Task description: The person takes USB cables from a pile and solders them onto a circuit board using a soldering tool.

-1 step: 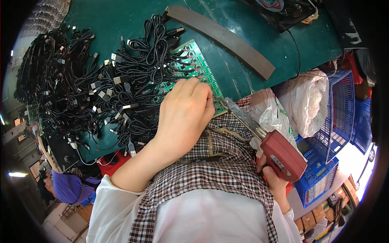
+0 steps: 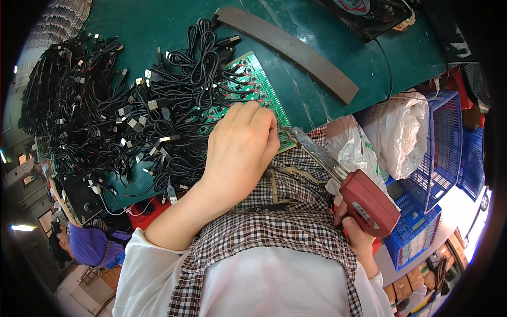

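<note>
My left hand (image 2: 240,142) rests over the lower edge of a green circuit board panel (image 2: 266,87), knuckles up and fingers curled together. Whatever its fingertips hold is hidden beneath the hand. In my right hand (image 2: 355,230) is a dark red soldering gun (image 2: 369,203), gripped low at the handle. Its long metal barrel slants up and left, and the tip reaches the board's edge beside my left fingers. Black USB cables (image 2: 203,79) lie bundled along the board's left side, with thin red wire ends on the board.
A big heap of black cables (image 2: 79,105) covers the left of the green table (image 2: 369,63). Beyond the board lies a curved brown bar (image 2: 290,50). Plastic bags (image 2: 398,134) and blue crates (image 2: 443,142) stand at the right. A person in purple (image 2: 92,245) is at far left.
</note>
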`<action>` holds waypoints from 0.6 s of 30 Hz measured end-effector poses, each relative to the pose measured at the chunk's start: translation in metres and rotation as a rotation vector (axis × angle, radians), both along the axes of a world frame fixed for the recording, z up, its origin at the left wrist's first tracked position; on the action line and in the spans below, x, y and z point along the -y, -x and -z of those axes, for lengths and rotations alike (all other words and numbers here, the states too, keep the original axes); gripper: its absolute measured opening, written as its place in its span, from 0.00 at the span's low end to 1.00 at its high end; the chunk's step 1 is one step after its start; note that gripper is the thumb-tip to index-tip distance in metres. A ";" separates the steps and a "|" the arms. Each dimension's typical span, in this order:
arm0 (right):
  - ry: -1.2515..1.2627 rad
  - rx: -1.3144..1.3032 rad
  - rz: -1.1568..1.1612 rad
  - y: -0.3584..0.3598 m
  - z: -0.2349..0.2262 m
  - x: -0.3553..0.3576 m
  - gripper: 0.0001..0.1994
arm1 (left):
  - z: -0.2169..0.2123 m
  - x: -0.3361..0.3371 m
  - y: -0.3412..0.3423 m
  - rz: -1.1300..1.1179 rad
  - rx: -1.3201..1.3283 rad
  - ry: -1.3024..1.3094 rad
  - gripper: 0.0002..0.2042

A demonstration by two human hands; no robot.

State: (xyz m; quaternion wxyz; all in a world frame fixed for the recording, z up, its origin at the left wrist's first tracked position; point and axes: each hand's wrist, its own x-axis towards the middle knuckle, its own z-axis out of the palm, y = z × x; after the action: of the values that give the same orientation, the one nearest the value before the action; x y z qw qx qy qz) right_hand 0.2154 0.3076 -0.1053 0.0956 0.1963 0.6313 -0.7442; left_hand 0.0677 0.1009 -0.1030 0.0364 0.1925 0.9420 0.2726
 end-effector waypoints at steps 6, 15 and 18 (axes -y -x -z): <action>0.098 0.057 0.027 -0.007 0.004 -0.004 0.31 | 0.000 0.001 0.000 0.000 0.004 0.002 0.07; 0.104 -0.018 0.079 0.000 -0.003 -0.002 0.30 | -0.002 -0.001 0.002 -0.012 0.031 0.016 0.06; 0.145 -0.121 0.140 -0.005 -0.003 -0.006 0.28 | -0.004 -0.001 0.001 -0.002 0.019 -0.004 0.06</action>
State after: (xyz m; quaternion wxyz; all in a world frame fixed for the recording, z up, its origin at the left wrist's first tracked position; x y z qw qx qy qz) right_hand 0.2205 0.3132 -0.1022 0.0191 0.1871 0.5653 -0.8031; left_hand 0.0665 0.1022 -0.0993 0.0447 0.1888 0.9412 0.2765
